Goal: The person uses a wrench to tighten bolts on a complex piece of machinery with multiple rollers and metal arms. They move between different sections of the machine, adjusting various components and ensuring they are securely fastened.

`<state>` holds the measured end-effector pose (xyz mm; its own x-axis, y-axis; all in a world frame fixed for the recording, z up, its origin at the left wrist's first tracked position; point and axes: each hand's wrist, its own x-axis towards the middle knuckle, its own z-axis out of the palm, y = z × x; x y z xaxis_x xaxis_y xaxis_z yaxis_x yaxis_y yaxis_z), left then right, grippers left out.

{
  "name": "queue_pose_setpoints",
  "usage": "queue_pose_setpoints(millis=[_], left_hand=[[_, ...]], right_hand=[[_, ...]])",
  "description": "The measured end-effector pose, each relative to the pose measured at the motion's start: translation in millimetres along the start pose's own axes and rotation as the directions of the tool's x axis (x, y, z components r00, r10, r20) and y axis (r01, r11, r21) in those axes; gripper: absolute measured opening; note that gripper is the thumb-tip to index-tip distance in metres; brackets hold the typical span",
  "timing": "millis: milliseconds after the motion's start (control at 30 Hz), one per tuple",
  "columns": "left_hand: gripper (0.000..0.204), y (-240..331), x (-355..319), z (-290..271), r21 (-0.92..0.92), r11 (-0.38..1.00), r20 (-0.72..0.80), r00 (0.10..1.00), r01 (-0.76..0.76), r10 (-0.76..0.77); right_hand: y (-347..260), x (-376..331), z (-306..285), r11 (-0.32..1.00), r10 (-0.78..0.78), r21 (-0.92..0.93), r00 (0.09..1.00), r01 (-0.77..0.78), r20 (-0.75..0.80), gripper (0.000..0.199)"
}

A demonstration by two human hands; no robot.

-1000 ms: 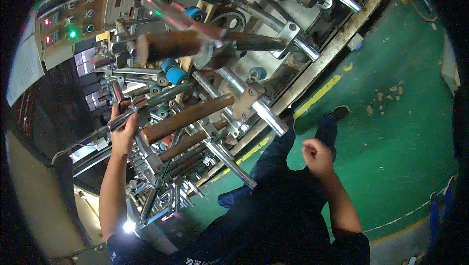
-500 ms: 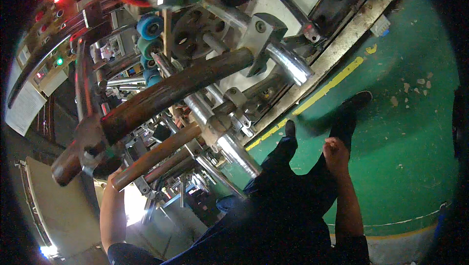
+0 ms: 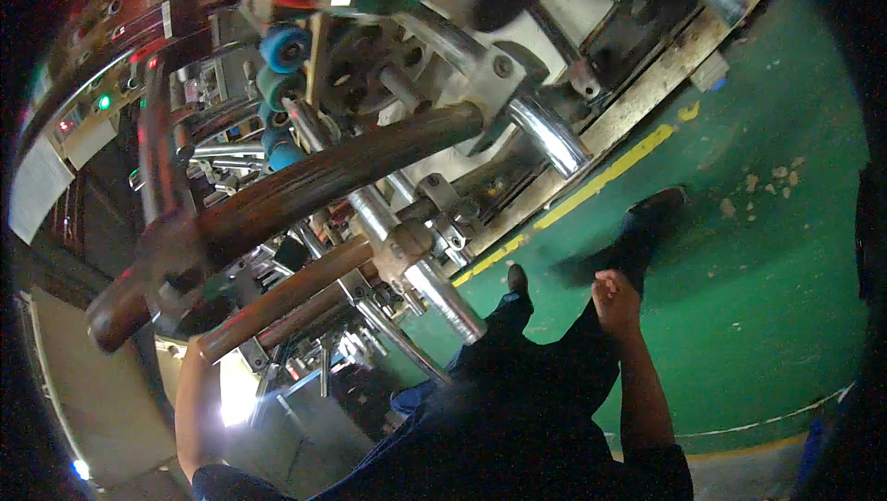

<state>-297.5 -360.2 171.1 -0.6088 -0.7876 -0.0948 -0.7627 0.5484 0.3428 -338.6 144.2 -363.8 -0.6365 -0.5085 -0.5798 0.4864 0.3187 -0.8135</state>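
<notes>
My left forearm reaches up at the left. Only the wrist end of my left hand (image 3: pixel 194 351) shows; its fingers are hidden behind the end of a brown metal bar (image 3: pixel 286 298), so I cannot see whether it grips anything. A thicker dark bar (image 3: pixel 342 161) runs above that one, fixed to a steel clamp (image 3: pixel 494 76). My right hand (image 3: pixel 616 301) hangs beside my right thigh, over the green floor. Its fingers are curled in; anything inside them is hidden.
The machine frame fills the upper left, with shiny steel rods (image 3: pixel 445 302) sticking out toward me and blue rollers (image 3: pixel 285 48) behind. A control panel with lit lamps stands far left. A yellow line (image 3: pixel 605 178) follows the machine's base on the green floor (image 3: pixel 739 316).
The view has shifted slightly, and the bars sit a little further left in it. My feet and right hand appear lower and further left. The right hand's fingers stay curled.
</notes>
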Motion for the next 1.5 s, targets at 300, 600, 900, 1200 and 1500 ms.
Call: queue_pose_setpoints(millis=[300, 600, 900, 1200, 1500], left_hand=[[0.062, 55.3, 10.4, 45.4, 0.075, 0.977, 0.215, 0.960, -0.201, 0.181], [0.088, 24.1, -4.3, 4.5, -0.277, 0.927, 0.214, 0.924, -0.254, 0.317], [0.024, 14.5, -11.2, -30.8, -0.590, 0.786, 0.082, 0.955, -0.184, 0.284], [0.023, -10.4, -54.9, -51.1, -0.687, 0.686, 0.175, 0.862, -0.239, 0.475], [0.031, -57.3, -31.3, -5.7, -0.735, 0.678, 0.285, 0.898, -0.021, 0.337]], right_hand=[[-105.5, -22.9, -21.9, 0.998, -0.063, 0.018, 0.997, 0.063, 0.040, 0.014], [-261.9, -68.1, 17.4, 0.886, -0.354, -0.265, 0.924, 0.381, 0.142, 0.024], [-404.7, -110.2, 119.3, 0.633, -0.697, -0.282, 0.689, 0.721, 0.197, 0.017], [-447.7, -146.4, 170.9, 0.430, -0.854, -0.372, 0.504, 0.823, 0.129, 0.013], [-439.9, -147.7, 182.4, 0.461, -0.818, -0.467, 0.566, 0.754, 0.106, 0.013]])
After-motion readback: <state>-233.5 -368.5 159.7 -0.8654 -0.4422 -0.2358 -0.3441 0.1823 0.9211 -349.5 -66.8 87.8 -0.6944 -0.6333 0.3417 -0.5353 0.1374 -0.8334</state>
